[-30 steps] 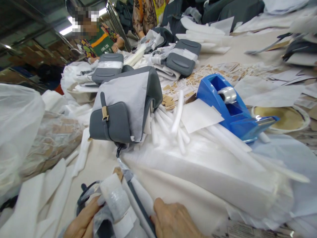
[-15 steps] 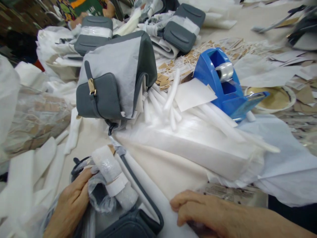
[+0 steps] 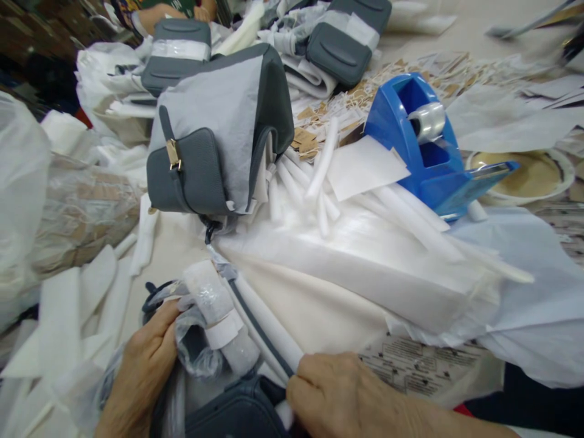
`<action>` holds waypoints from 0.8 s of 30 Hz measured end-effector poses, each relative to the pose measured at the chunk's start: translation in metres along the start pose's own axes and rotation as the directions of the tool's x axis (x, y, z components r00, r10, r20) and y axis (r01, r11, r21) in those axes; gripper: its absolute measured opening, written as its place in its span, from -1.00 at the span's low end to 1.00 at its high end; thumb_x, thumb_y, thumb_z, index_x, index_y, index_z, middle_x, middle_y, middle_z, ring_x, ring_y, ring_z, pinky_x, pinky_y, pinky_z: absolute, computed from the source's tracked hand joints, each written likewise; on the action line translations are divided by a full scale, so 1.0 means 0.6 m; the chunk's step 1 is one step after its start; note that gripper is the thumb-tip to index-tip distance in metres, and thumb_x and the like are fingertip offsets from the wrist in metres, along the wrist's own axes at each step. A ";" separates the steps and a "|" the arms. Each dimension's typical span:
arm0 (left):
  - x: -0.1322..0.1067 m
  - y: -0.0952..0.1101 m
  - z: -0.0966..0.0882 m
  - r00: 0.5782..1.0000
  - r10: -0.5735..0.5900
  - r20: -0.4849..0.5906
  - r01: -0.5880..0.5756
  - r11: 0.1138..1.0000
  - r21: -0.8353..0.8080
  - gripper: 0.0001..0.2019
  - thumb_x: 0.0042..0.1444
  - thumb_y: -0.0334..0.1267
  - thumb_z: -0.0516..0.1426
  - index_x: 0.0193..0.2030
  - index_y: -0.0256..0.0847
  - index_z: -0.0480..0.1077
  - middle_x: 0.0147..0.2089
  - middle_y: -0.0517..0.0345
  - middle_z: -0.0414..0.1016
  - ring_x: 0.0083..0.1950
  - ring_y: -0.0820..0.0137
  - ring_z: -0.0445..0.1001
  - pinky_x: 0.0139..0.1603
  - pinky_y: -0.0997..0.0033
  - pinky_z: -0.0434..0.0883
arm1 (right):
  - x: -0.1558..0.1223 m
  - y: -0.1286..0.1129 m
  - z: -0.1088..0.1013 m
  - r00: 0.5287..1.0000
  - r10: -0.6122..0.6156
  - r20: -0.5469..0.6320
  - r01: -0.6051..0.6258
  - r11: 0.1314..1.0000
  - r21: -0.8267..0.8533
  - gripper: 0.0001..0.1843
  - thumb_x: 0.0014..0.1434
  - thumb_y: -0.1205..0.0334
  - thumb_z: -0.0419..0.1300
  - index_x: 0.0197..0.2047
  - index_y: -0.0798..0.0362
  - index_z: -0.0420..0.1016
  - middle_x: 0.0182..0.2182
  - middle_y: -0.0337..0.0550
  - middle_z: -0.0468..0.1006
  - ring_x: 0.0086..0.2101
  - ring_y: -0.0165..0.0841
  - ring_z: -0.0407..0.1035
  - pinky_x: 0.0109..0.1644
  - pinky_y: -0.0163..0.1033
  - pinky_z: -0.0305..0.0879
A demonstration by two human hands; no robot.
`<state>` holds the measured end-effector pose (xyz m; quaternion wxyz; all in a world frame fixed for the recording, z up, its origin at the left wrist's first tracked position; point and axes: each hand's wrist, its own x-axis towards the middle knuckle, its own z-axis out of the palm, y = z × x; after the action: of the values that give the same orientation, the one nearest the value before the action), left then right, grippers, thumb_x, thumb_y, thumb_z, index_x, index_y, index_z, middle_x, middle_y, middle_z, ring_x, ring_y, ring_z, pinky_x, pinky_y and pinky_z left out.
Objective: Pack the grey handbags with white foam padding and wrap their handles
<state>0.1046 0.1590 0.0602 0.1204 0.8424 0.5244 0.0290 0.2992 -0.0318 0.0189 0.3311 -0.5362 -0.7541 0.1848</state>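
A grey handbag (image 3: 232, 413) lies at the bottom edge between my hands. Its handle (image 3: 216, 316) is wrapped in white foam and clear plastic. My left hand (image 3: 137, 377) is closed around the plastic-covered side of the bag below that handle. My right hand (image 3: 342, 395) is closed, pinching a white foam-wrapped strap (image 3: 269, 328) where it meets the bag. A second grey bag (image 3: 219, 134) half covered in pale tissue stands further back on the table.
A blue tape dispenser (image 3: 424, 146) sits at the right behind a stack of white sheets (image 3: 365, 274) and foam tubes (image 3: 319, 170). More wrapped bags (image 3: 347, 36) and paper tags lie at the back. A co-worker's arm (image 3: 159, 9) shows at the top left. Plastic bags fill the left.
My right hand has slid left and closed on the white strap at the bag. The camera has tipped down and shifted slightly; my left hand keeps its grip.
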 end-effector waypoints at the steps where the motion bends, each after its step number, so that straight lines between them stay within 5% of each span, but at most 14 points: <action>1: 0.000 -0.001 0.000 0.999 -0.018 0.031 0.020 0.998 -0.054 -0.54 0.05 0.02 -0.13 -0.13 -0.14 0.46 -0.02 0.17 0.54 0.00 0.30 0.50 0.06 0.37 0.40 | 0.002 0.002 0.002 0.999 0.031 0.021 -0.033 0.996 0.079 -0.84 0.11 0.36 0.20 -0.50 0.10 0.37 -0.62 -0.29 0.36 -0.64 -0.47 0.16 -0.66 -0.34 -0.12; 5: -0.003 0.000 -0.006 0.992 -0.072 0.099 0.087 0.984 -0.155 -0.61 0.09 -0.04 -0.08 -0.10 -0.14 0.42 0.07 0.17 0.48 0.11 0.27 0.41 0.18 0.29 0.29 | -0.003 0.007 0.008 0.988 0.152 0.003 -0.145 0.939 0.313 -0.73 0.27 0.21 0.04 -0.42 0.09 0.42 -0.55 -0.26 0.45 -0.56 -0.49 0.27 -0.53 -0.40 0.09; 8: -0.005 0.006 -0.009 0.993 -0.060 0.102 0.076 0.984 -0.163 -0.64 0.09 -0.07 -0.07 -0.12 -0.14 0.42 0.05 0.18 0.48 0.12 0.25 0.40 0.18 0.29 0.28 | -0.016 0.001 0.006 0.969 0.241 0.047 -0.241 0.894 0.378 -0.70 0.29 0.17 -0.02 -0.39 0.04 0.45 -0.49 -0.24 0.49 -0.56 -0.49 0.30 -0.59 -0.42 0.05; 11: -0.003 0.012 -0.008 0.995 -0.048 0.089 0.061 0.988 -0.145 -0.65 0.05 -0.07 -0.08 -0.20 -0.14 0.43 -0.04 0.15 0.52 0.05 0.23 0.44 0.12 0.28 0.33 | -0.024 -0.005 0.006 0.901 0.394 0.180 -0.433 0.801 0.413 -0.73 0.30 0.16 0.00 -0.39 0.01 0.40 -0.66 -0.36 0.34 -0.69 -0.54 0.17 -0.69 -0.45 -0.07; 13: -0.002 0.014 -0.007 0.995 -0.048 0.086 0.059 0.990 -0.131 -0.66 0.03 -0.06 -0.09 -0.25 -0.15 0.42 -0.10 0.14 0.53 -0.01 0.23 0.46 0.04 0.32 0.37 | -0.024 -0.004 0.015 0.926 0.330 0.181 -0.376 0.821 0.430 -0.70 0.32 0.16 -0.04 -0.40 0.02 0.38 -0.66 -0.36 0.31 -0.70 -0.54 0.13 -0.70 -0.45 -0.08; 15: 0.000 0.015 -0.006 0.994 -0.047 0.097 0.059 0.990 -0.126 -0.66 0.03 -0.05 -0.09 -0.28 -0.15 0.41 -0.13 0.15 0.53 -0.05 0.26 0.47 -0.02 0.37 0.39 | -0.022 0.001 0.034 0.984 0.174 0.028 -0.170 0.898 0.406 -0.66 0.34 0.22 -0.12 -0.38 0.03 0.38 -0.56 -0.26 0.40 -0.63 -0.50 0.21 -0.66 -0.44 0.00; 18: 0.000 0.017 -0.006 0.992 -0.053 0.116 0.069 0.989 -0.133 -0.65 0.04 -0.05 -0.10 -0.26 -0.16 0.40 -0.11 0.15 0.52 -0.04 0.29 0.46 -0.01 0.41 0.37 | -0.020 0.009 0.064 0.986 0.058 -0.154 0.007 0.921 0.390 -0.73 0.29 0.32 -0.14 -0.28 0.05 0.36 -0.46 -0.15 0.45 -0.43 -0.40 0.35 -0.45 -0.41 0.23; 21: -0.001 0.022 -0.009 0.989 -0.072 0.128 0.089 0.988 -0.128 -0.65 0.05 -0.08 -0.12 -0.24 -0.18 0.40 -0.08 0.11 0.51 -0.02 0.28 0.45 -0.02 0.41 0.36 | -0.022 0.011 0.064 0.987 0.157 -0.028 -0.121 0.852 0.509 -0.86 0.21 0.30 -0.03 -0.22 0.02 0.32 -0.40 -0.18 0.43 -0.36 -0.38 0.36 -0.32 -0.37 0.28; 24: -0.002 0.027 -0.011 0.992 -0.070 0.107 0.083 0.989 -0.120 -0.65 0.06 -0.10 -0.13 -0.25 -0.18 0.40 -0.09 0.10 0.53 -0.04 0.28 0.46 -0.03 0.38 0.37 | -0.023 0.008 0.029 0.948 0.273 0.161 -0.310 0.685 0.660 -0.77 0.19 0.21 -0.03 -0.09 0.03 0.28 -0.38 -0.22 0.38 -0.43 -0.43 0.30 -0.34 -0.36 0.26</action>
<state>0.1171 0.1525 0.0706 0.2003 0.8130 0.5466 0.0137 0.2932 -0.0414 -0.0007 0.4508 -0.4866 -0.5477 0.5100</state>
